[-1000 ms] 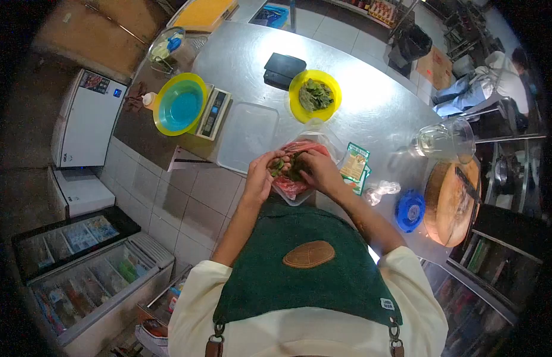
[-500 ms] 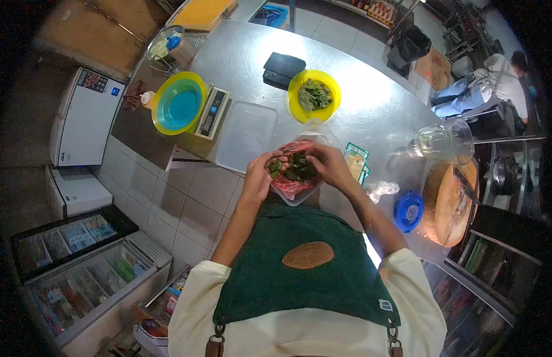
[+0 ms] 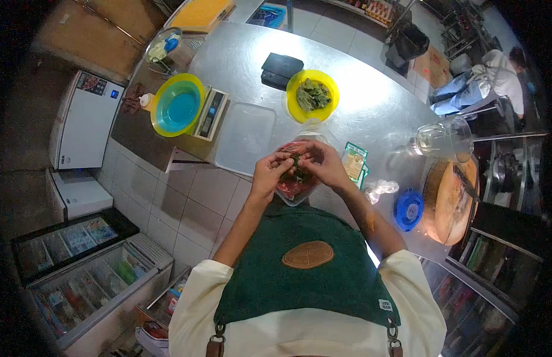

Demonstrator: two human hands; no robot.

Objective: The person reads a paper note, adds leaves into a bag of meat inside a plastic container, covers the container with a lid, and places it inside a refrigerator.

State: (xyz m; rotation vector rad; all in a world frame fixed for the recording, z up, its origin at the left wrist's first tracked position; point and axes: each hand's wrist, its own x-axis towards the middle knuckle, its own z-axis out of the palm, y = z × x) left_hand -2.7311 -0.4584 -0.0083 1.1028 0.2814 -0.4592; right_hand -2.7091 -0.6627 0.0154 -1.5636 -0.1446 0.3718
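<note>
My left hand (image 3: 269, 174) and my right hand (image 3: 325, 165) meet over a clear plastic container (image 3: 294, 201) lined with a red plastic bag (image 3: 292, 190). Dark green leaves (image 3: 298, 173) show in the bag, partly hidden by my hands. Both hands are closed, thumbs and fingertips pinching a leaf between them. Beyond the container, a yellow bowl (image 3: 292, 110) holds more leaves (image 3: 313, 95), some of them greyish.
To the left are a flat translucent tray (image 3: 246, 137), a scale (image 3: 211, 116) and a yellow-rimmed blue bowl (image 3: 181, 106). Green-and-white packets (image 3: 354, 162), a blue lid (image 3: 409, 210), a blender jar (image 3: 446, 140) and a knife (image 3: 465, 183) on a round wooden block (image 3: 444, 205) lie right. A person (image 3: 496, 77) sits beyond.
My hands have come closer together over the bag. The left hand moved right toward the right hand, and their fingertips now meet at the leaf.
</note>
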